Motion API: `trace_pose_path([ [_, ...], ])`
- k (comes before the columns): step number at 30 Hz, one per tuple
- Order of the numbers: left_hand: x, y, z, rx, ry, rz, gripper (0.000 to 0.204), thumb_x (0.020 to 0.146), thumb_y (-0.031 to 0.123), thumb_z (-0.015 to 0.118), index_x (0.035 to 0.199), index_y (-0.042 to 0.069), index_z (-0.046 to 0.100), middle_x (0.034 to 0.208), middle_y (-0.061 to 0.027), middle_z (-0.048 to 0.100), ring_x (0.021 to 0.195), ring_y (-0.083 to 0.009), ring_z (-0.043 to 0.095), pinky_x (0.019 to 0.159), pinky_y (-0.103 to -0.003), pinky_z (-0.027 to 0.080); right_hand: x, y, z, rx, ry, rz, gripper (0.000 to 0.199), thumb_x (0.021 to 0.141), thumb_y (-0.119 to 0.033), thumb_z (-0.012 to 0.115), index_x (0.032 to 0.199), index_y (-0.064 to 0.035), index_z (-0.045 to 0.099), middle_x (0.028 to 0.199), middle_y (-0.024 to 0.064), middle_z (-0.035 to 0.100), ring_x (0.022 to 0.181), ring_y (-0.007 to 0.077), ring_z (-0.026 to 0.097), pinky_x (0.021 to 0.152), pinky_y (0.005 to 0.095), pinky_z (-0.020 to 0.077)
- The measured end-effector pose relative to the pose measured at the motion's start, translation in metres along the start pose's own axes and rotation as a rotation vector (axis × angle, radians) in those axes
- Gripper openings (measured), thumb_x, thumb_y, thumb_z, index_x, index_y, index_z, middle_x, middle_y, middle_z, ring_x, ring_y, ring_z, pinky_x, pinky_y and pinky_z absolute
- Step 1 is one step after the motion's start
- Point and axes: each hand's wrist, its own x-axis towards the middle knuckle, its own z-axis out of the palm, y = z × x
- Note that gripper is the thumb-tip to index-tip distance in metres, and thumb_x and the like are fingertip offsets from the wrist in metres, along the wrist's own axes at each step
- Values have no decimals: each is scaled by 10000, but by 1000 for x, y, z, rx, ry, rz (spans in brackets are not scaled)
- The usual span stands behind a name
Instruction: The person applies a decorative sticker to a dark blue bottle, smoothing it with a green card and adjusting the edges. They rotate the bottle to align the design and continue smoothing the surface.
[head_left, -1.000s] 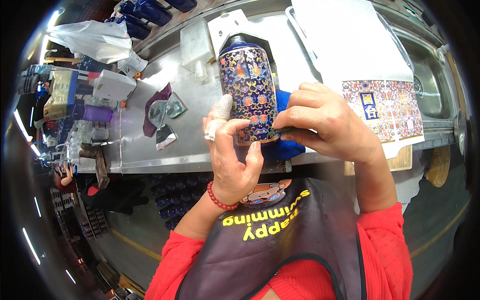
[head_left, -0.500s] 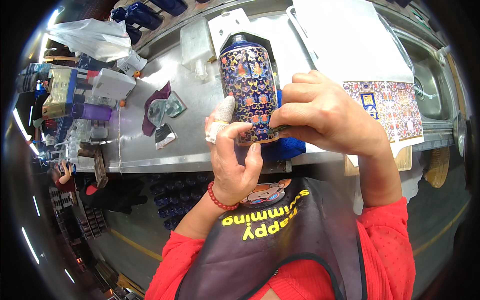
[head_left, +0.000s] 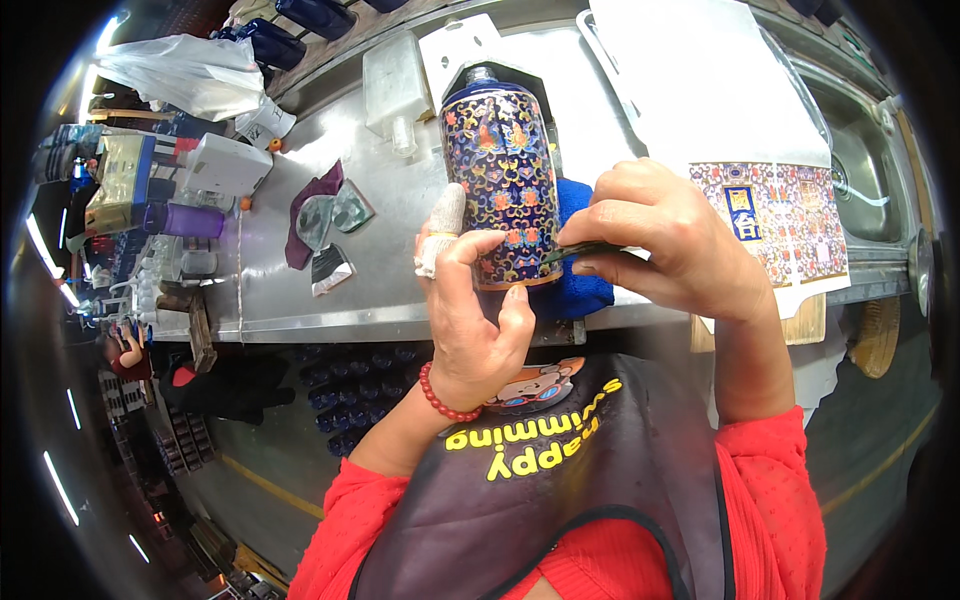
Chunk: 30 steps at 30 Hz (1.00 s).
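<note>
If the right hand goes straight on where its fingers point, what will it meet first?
Most likely the patterned bottle, near its base; whether the right hand already touches it is unclear.

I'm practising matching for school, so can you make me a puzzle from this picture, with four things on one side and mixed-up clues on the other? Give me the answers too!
Things
1. Bottle
2. Dark strip
3. Bracelet
4. Cloth

Clues
A. Red, worn around a wrist
B. Plain blue, with no pattern to see
C. Covered in flowery patterns, with the left hand touching it
D. Pinched in the right hand

Right pairs: 1-C, 2-D, 3-A, 4-B
</note>
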Motion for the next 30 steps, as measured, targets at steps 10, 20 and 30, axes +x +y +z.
trace_pose_path([
  [10, -1, 2, 5, 41, -37, -23, 508, 845, -37, 570, 1340, -52, 457, 1263, -151, 505, 1185, -229, 512, 1062, -359, 409, -22, -5, 11, 67, 133, 116, 288, 712, -62, 825, 972, -46, 701, 764, 78, 606, 686, 260, 591, 604, 368, 457],
  [20, -1, 0, 8, -74, 27, 3, 526, 776, -66, 558, 1297, -51, 482, 1192, -198, 490, 1141, -343, 477, 1025, -440, 403, -31, -5, 18, 123, 170, 141, 245, 760, -60, 800, 974, -24, 686, 749, 88, 598, 665, 262, 589, 587, 363, 444],
  [30, 0, 2, 11, -48, 22, 0, 542, 787, -79, 562, 1322, -57, 472, 1230, -207, 512, 1131, -320, 517, 1015, -421, 428, -34, -5, 19, 131, 177, 144, 254, 763, -59, 797, 987, -19, 684, 749, 94, 602, 668, 265, 594, 590, 365, 451],
])
